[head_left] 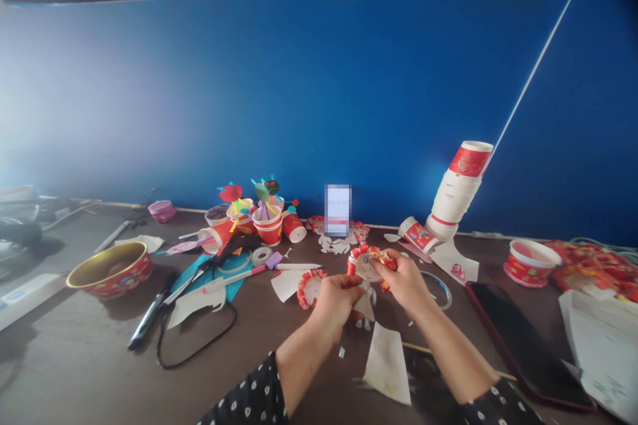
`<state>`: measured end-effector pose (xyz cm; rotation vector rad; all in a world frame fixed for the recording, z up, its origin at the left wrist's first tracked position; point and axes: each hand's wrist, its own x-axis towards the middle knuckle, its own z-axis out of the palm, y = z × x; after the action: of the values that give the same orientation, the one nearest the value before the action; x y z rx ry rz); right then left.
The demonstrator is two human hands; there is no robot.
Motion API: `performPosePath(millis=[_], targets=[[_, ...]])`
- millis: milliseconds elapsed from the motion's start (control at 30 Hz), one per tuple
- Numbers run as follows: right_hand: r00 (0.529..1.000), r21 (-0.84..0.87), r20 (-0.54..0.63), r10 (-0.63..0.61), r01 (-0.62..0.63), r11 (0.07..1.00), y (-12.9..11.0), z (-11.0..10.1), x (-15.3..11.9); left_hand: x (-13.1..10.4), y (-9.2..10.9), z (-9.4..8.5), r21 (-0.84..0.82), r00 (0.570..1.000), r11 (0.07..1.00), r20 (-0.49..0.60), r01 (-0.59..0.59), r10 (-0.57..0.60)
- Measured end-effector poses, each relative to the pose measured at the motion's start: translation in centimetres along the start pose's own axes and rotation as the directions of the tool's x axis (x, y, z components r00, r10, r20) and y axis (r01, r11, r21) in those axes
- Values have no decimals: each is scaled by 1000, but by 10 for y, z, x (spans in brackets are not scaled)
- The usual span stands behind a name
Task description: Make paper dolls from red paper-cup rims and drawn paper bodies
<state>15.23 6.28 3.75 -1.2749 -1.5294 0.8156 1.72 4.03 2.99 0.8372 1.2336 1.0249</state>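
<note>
Between my two hands is a paper-cup craft piece [367, 268], a pale round disc ringed with curled red-and-white strips. My right hand [403, 280] pinches the disc's right side, its thumb lying on the face. My left hand [335, 302] pinches at the lower left edge with thumb and finger. Just left of that hand, a second curled-edge disc [310, 289] lies on the table, partly covered by it. Below the held piece is a small white-and-red paper cutout [365, 305], partly hidden. A torn white paper scrap [389, 364] lies nearer to me, between my forearms.
A stack of paper cups [456, 192] leans at the back right. Cups with colourful paper figures [266, 216] stand at the back. A gold-rimmed bowl [112, 272] and a black pen-like tool with a cord [152, 315] are left. A phone [523, 339] lies right.
</note>
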Motion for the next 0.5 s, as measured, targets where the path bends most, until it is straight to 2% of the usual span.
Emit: performPosePath(millis=[333,500], targets=[[999,-74,-3,-41,41,996,0,-1,1,1,-3,-1,-42,1000,999,22,21,-20],[998,-74,11,-55,56,996,0,0,0,-1,-1,-1,-65,998,998,70,11,-6]])
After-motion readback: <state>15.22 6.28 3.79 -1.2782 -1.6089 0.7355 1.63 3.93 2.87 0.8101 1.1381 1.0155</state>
